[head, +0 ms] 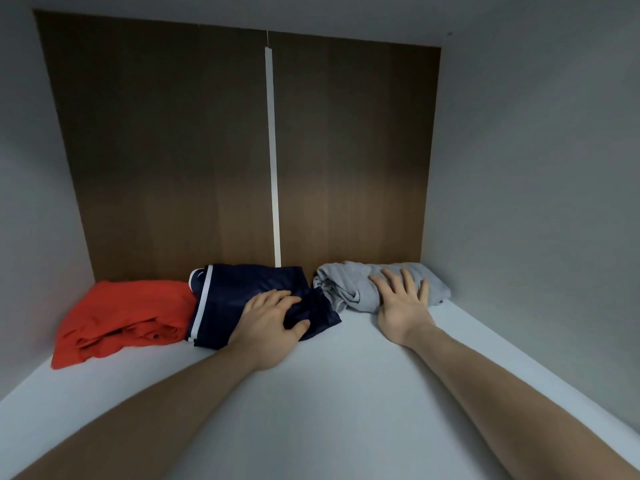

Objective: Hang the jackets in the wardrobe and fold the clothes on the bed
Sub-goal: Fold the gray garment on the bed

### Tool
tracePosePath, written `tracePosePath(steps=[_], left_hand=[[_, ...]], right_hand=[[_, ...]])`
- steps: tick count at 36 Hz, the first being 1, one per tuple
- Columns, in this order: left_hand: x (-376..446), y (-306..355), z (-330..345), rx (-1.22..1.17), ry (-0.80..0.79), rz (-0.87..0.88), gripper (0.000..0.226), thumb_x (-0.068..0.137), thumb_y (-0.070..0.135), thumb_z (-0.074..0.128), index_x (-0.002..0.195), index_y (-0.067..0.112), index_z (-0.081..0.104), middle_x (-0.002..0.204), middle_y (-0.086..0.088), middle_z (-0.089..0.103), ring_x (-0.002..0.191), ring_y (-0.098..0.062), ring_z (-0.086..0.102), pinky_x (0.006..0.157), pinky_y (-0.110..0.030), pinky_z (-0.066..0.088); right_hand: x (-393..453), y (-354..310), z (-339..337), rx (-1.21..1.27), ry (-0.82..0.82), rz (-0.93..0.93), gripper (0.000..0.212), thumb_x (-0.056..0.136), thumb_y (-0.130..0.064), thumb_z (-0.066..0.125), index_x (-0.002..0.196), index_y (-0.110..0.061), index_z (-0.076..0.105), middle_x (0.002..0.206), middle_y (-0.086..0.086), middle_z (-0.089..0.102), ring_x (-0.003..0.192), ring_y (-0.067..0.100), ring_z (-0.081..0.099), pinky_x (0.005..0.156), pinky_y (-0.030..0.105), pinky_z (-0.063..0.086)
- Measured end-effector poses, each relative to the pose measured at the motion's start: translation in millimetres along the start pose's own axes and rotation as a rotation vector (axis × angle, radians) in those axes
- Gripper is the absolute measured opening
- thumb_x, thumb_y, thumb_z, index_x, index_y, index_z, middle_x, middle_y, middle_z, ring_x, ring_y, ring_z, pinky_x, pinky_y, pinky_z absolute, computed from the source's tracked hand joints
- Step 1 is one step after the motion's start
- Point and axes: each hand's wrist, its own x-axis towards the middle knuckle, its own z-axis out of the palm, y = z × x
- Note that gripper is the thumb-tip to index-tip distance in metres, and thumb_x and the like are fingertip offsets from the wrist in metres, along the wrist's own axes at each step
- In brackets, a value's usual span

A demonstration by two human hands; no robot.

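Landmark: I take the brown panel (173, 150) at the back as my reference; a thin white strip (272, 150) runs down its middle to the shelf.
Shelf: the pale shelf (329, 393) reaches from me to the foot of the panel, and the three garments lie in a row along that foot.
Red garment: the red garment (124, 318) is folded and lies below the panel's left part, touching the navy shorts on its right.
Navy shorts: the navy shorts (242, 292), with white stripes on their left edge, sit right under the white strip.
Grey garment: the grey garment (349, 285) is bunched below the panel's right part, just beside the shorts; I cannot tell whether they touch.
Left hand: my left hand (272, 322) rests palm down on the near right corner of the shorts, with the fingers (277, 297) close together and slightly bent over the cloth and the thumb out to the side against it.
Right hand: my right hand (401, 303) lies flat on the grey garment, fingers (407, 278) spread and straight, pointing at the panel.
Walls: grey walls (536, 168) close in on both sides of the panel.
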Motion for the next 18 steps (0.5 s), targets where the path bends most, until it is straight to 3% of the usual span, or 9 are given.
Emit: tracePosePath(steps=[5, 10, 14, 18], left_hand=[[-1, 0, -1, -0.002, 0.011, -0.003, 0.057, 0.098, 0.061, 0.042, 0.149, 0.036, 0.043, 0.158, 0.013, 0.035, 0.147, -0.012, 0.023, 0.123, -0.032, 0.007], [-2, 3, -4, 0.007, -0.019, -0.002, 0.058, 0.1, 0.06, 0.039, 0.151, 0.034, 0.04, 0.161, 0.01, 0.032, 0.15, -0.013, 0.019, 0.124, -0.032, 0.004], [-5, 6, -7, 0.018, -0.03, 0.012, 0.058, 0.101, 0.057, 0.038, 0.153, 0.031, 0.039, 0.163, 0.005, 0.03, 0.152, -0.017, 0.017, 0.126, -0.035, 0.003], [-8, 4, -6, 0.016, 0.005, 0.046, 0.055, 0.102, 0.053, 0.039, 0.151, 0.028, 0.043, 0.164, 0.001, 0.03, 0.154, -0.02, 0.013, 0.126, -0.038, 0.001]], right_hand=[[-22, -18, -7, -0.075, -0.039, 0.031, 0.078, 0.094, -0.025, 0.035, 0.163, -0.023, -0.001, 0.17, 0.001, -0.005, 0.154, 0.034, -0.015, 0.12, 0.063, -0.011], [-54, -36, -8, 0.084, -0.158, 0.077, 0.079, 0.099, -0.033, 0.036, 0.162, -0.025, -0.01, 0.169, 0.0, -0.019, 0.155, 0.028, -0.019, 0.122, 0.057, -0.01], [-86, -46, -19, 0.193, -0.265, 0.064, 0.07, 0.104, -0.043, 0.034, 0.163, -0.027, 0.0, 0.171, -0.001, -0.011, 0.158, 0.022, 0.0, 0.126, 0.047, -0.001], [-120, -56, -27, 0.173, -0.285, 0.08, 0.062, 0.103, -0.057, 0.029, 0.16, -0.034, 0.022, 0.171, -0.005, 0.01, 0.157, 0.015, 0.003, 0.126, 0.043, -0.002]])
